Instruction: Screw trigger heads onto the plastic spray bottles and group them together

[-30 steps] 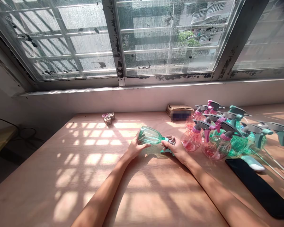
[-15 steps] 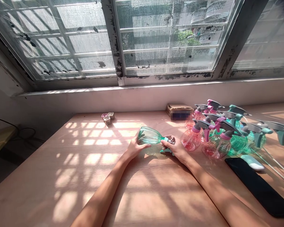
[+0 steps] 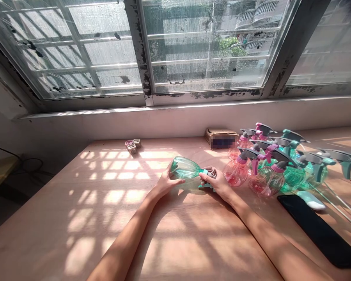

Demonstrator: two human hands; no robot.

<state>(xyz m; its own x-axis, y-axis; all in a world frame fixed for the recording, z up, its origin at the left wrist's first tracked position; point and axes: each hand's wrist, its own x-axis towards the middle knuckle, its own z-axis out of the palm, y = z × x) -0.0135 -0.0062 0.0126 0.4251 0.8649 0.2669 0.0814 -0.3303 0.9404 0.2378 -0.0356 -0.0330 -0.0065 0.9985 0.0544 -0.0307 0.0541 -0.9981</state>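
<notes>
A clear green spray bottle [image 3: 186, 168] lies sideways in both hands above the table, its base to the left and its spray head to the right. My left hand [image 3: 166, 180] is wrapped round the base end, fingers behind the plastic and thumb along the lower side. My right hand [image 3: 215, 178] grips the neck and the grey-and-green spray head, and covers much of it. A green trigger tip shows below those fingers. Just right of my right hand stands a pink spray bottle [image 3: 236, 171].
Several pink and green spray bottles [image 3: 267, 181] crowd the right side. Before them lie a black phone [image 3: 318, 230], a white-and-green mouse-like object [image 3: 311, 201] and white cables. A cardboard box [image 3: 222, 139] sits at the wall; small square blocks [image 3: 132, 147] stand at the back left. Windows rise behind.
</notes>
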